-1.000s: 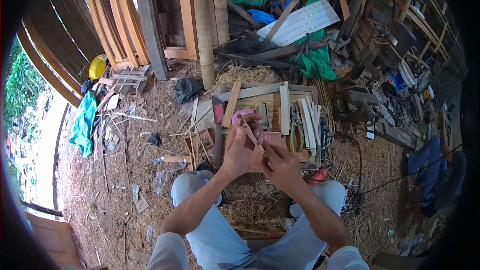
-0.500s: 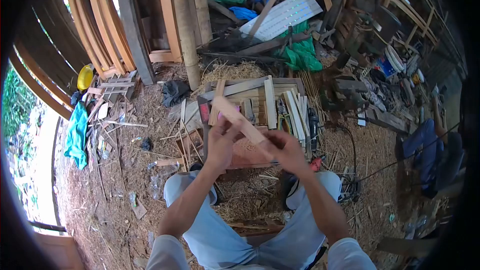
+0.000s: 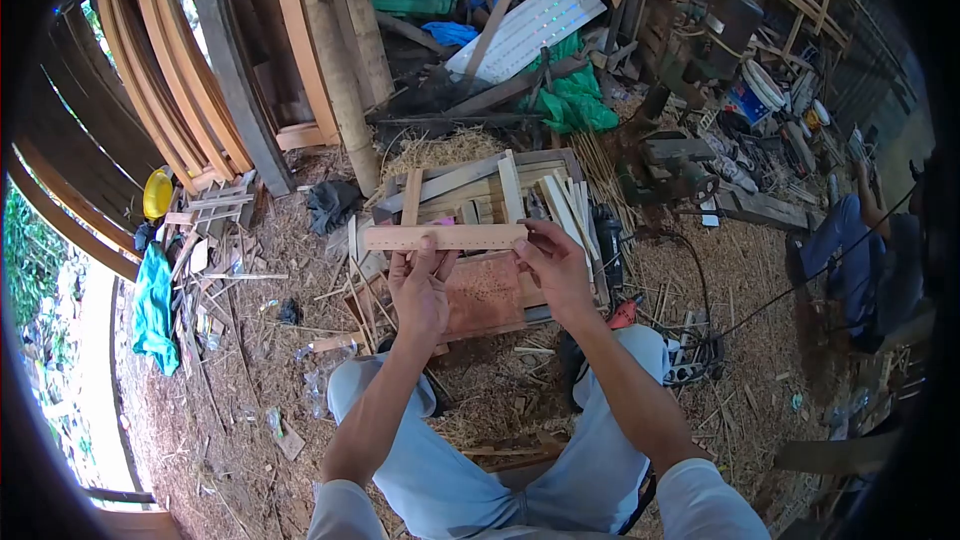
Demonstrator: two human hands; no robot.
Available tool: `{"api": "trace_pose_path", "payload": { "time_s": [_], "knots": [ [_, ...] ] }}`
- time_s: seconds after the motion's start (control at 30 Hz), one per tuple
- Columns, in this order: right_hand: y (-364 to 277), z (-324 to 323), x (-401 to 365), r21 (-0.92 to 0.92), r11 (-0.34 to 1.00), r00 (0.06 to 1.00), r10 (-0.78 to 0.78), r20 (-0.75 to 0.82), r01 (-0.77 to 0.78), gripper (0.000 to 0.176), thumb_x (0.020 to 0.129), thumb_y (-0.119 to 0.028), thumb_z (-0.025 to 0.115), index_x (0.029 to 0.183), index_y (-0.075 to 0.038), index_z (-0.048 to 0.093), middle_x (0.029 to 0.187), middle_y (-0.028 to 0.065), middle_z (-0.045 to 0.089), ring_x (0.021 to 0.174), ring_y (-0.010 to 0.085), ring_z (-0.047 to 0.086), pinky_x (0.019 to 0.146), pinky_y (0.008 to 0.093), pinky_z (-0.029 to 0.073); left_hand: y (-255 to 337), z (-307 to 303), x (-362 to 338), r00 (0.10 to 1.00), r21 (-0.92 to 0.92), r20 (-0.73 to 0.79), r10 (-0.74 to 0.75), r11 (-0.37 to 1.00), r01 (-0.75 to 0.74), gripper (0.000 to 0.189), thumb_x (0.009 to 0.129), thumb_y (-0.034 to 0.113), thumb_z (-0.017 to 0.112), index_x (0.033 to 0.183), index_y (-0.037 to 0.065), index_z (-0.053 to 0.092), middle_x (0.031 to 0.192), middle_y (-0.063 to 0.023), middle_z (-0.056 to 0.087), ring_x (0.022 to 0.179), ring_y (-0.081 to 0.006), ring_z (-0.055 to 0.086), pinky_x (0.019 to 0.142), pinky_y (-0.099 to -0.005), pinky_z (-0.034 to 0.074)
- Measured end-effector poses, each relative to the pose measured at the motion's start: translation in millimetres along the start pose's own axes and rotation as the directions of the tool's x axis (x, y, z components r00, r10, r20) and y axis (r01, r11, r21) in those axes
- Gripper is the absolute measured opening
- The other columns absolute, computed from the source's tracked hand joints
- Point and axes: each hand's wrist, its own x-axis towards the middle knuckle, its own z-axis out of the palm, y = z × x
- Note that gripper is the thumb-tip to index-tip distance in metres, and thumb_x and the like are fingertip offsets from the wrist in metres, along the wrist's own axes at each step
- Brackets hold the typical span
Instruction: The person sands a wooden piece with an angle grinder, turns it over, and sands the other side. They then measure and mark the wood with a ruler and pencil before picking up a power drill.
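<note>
A pale, flat wooden strip [image 3: 470, 236] with a row of small dark marks along its face lies level across both hands. My left hand [image 3: 423, 290] grips it left of its middle, thumb on the face and fingers behind. At its right end, my right hand [image 3: 556, 268] pinches it between thumb and fingers. Beneath the hands stands a low wooden workbench with a reddish board [image 3: 484, 302] on its near part. Beyond the strip, several loose wood strips [image 3: 567, 212] lie on the bench, and a small pink thing [image 3: 441, 222] shows partly behind it.
Wood shavings and offcuts cover the floor [image 3: 250, 340]. A red tool [image 3: 627, 312] lies by my right knee, near a dark cable [image 3: 707, 290]. Another person's leg [image 3: 850, 250] is at the right. A bamboo post [image 3: 345, 70] and wooden frames [image 3: 165, 70] stand at the back left.
The wooden strip has turned from a slant to nearly level, its marked face now showing. My right hand has moved up to its right end. The view has shifted slightly.
</note>
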Motion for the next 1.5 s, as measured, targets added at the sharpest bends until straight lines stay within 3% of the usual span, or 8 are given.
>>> {"api": "trace_pose_path", "payload": {
  "time_s": [0.13,0.37,0.63,0.77,0.9,0.93,1.03,1.5],
  "knots": [
    [0,4,-1,-0.137,0.982,0.991,-0.133,0.009,0.133,0.038,0.087,-0.009,0.065,0.124,-0.002,0.055,0.096,0.0056,0.065,0.084,0.0102,0.060,0.072,0.0248,0.050,1,-1,2,1.000,-0.003,-0.020,0.000,1.000,-0.001,0.019,0.091,0.009,0.061,0.108,0.004,0.053,0.107,-0.0100,0.064,0.100,-0.0226,0.065,0.088,-0.0371,0.058],
    [-10,11,-9,-0.067,0.982,0.984,-0.179,0.001,0.178,0.034,0.086,-0.010,0.068,0.118,-0.001,0.058,0.094,0.0049,0.063,0.083,0.0100,0.061,0.071,0.0240,0.051,5,-6,3,0.998,-0.073,0.056,-0.022,0.997,0.026,0.023,0.094,0.010,0.057,0.115,0.006,0.050,0.109,-0.0097,0.063,0.105,-0.0224,0.063,0.091,-0.0375,0.056],
    [-21,17,-30,-0.296,0.784,0.837,-0.523,0.160,0.546,0.018,0.081,-0.004,0.071,0.097,0.005,0.066,0.099,0.0132,0.064,0.089,0.0178,0.064,0.078,0.0276,0.052,17,-11,4,0.970,-0.156,0.168,-0.176,0.967,0.202,0.024,0.095,0.014,0.053,0.118,0.006,0.050,0.111,-0.0077,0.060,0.112,-0.0239,0.059,0.093,-0.0337,0.055],
    [-26,20,-33,-0.151,0.834,0.843,-0.502,0.194,0.531,0.014,0.081,-0.002,0.070,0.093,0.005,0.065,0.102,0.0149,0.064,0.089,0.0202,0.064,0.079,0.0299,0.052,17,-8,3,0.967,-0.159,0.157,-0.202,0.961,0.226,0.024,0.095,0.015,0.054,0.117,0.007,0.051,0.110,-0.0075,0.060,0.110,-0.0236,0.060,0.090,-0.0329,0.057],
    [-33,13,-29,0.221,0.971,0.967,-0.141,0.212,0.093,0.010,0.082,-0.005,0.069,0.086,0.003,0.064,0.105,0.0155,0.064,0.086,0.0192,0.063,0.077,0.0320,0.054,15,-5,2,0.964,-0.156,0.194,-0.184,0.964,0.215,0.024,0.095,0.014,0.054,0.118,0.008,0.051,0.110,-0.0071,0.060,0.109,-0.0226,0.061,0.086,-0.0323,0.059],
    [-34,9,-27,0.326,0.939,0.957,0.011,0.290,-0.109,0.010,0.083,-0.006,0.069,0.085,0.003,0.063,0.105,0.0152,0.064,0.085,0.0182,0.063,0.076,0.0327,0.054,15,-4,1,0.967,-0.147,0.173,-0.186,0.966,0.212,0.024,0.095,0.014,0.054,0.118,0.008,0.050,0.110,-0.0068,0.061,0.107,-0.0216,0.062,0.084,-0.0318,0.059],
    [-29,-1,-22,0.481,0.803,0.900,0.151,0.408,-0.353,0.015,0.085,-0.010,0.068,0.092,0.001,0.063,0.106,0.0135,0.063,0.082,0.0160,0.062,0.073,0.0335,0.056,15,-1,-1,0.973,-0.118,0.131,-0.192,0.971,0.207,0.025,0.095,0.015,0.055,0.118,0.009,0.050,0.106,-0.0062,0.062,0.101,-0.0195,0.064,0.080,-0.0312,0.060],
    [-29,-1,-19,0.334,0.750,0.773,0.356,0.525,-0.572,0.022,0.084,-0.015,0.068,0.103,-0.009,0.057,0.098,0.0013,0.060,0.083,0.0119,0.062,0.070,0.0286,0.057,31,11,-4,0.989,0.106,0.111,-0.103,0.990,0.091,0.022,0.091,0.011,0.061,0.112,0.007,0.054,0.101,-0.0066,0.064,0.087,-0.0167,0.067,0.073,-0.0294,0.060]
  ]
}}
